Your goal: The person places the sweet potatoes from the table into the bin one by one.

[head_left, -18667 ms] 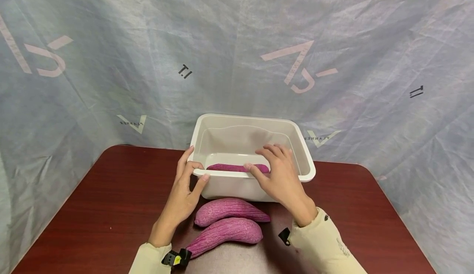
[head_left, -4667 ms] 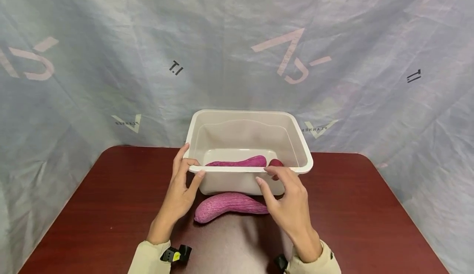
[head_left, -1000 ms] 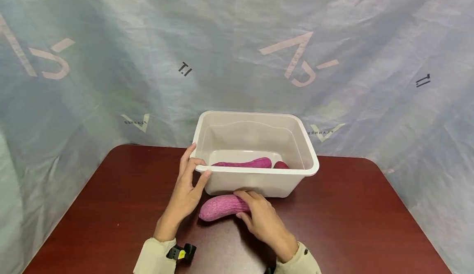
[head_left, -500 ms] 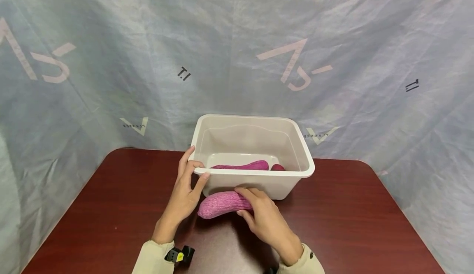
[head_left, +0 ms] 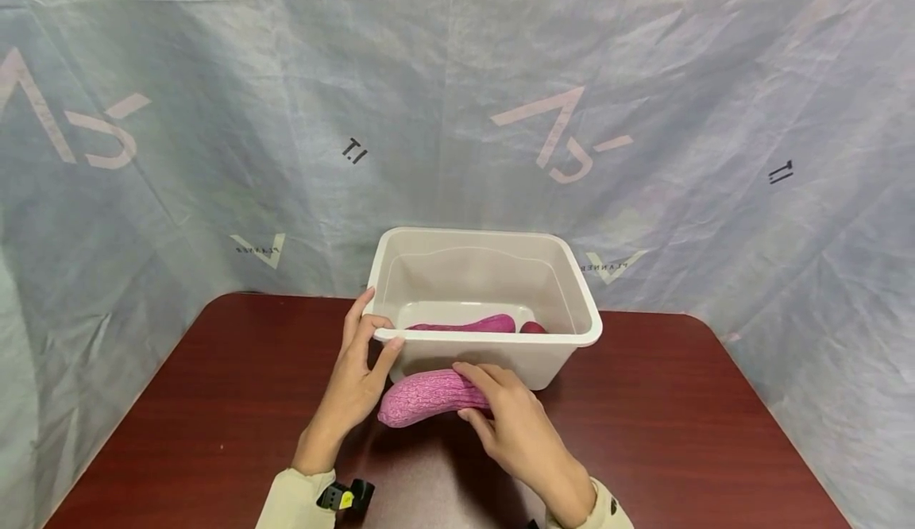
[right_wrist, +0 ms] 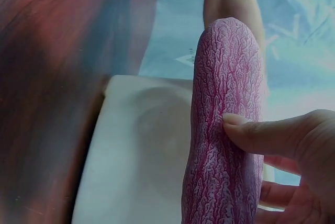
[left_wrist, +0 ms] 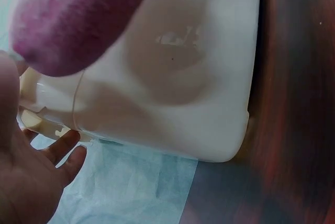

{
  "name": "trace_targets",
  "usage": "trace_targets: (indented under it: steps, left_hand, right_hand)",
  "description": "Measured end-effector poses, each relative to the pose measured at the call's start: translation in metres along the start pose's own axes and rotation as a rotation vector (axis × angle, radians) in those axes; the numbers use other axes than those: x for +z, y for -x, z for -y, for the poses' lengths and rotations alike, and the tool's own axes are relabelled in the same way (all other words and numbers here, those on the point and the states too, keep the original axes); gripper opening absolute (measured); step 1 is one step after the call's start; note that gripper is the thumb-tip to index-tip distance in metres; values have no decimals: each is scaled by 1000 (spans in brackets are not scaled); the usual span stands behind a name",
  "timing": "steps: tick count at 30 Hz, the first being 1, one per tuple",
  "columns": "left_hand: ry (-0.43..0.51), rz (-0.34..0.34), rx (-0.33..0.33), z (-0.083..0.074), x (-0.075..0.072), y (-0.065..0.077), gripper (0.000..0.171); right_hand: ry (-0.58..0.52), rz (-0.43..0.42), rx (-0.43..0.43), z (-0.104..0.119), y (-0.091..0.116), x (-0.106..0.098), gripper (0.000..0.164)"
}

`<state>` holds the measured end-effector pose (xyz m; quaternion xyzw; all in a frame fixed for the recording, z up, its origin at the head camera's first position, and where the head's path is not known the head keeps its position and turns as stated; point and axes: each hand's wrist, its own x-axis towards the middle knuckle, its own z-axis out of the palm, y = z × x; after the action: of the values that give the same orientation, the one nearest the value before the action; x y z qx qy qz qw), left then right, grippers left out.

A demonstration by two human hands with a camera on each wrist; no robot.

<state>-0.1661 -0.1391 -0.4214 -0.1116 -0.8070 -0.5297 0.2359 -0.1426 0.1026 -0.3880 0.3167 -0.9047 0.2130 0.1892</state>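
Observation:
A long, curved, wrinkled purple vegetable [head_left: 425, 396] hangs in front of the white plastic tub [head_left: 493, 337], over the table. My right hand [head_left: 516, 418] holds it by its right part, thumb on the near side and fingers over the far side. The right wrist view shows the thumb pressed on the ridged skin of the vegetable [right_wrist: 222, 93]. My left hand [head_left: 353, 382] grips the tub's front left corner, fingers over the rim and thumb at the front. Inside the tub lie another purple vegetable [head_left: 493, 323] and a darker red rounded end [head_left: 532, 328], both partly hidden by the front wall.
The tub stands on a dark red wooden table [head_left: 672, 410] with rounded far corners. A grey printed cloth [head_left: 443, 116] hangs behind the tub and along both sides. A small black device [head_left: 346, 496] sits at my left wrist.
Since the earliest frame, one vegetable from the table has gone into the tub. During the last second my right hand has raised the remaining one off the table; my left hand keeps its grip.

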Motion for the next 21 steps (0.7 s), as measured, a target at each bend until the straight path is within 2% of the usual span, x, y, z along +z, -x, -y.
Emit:
trace_targets:
  steps: [14,21]
  left_hand:
    - [0,17,5,3,0,2,12]
    - [-16,4,14,1,-1,-1,14]
  right_hand:
    - [38,-33,-36,11,-4,-24,56]
    - [49,-65,-32,11,-9,-38,57]
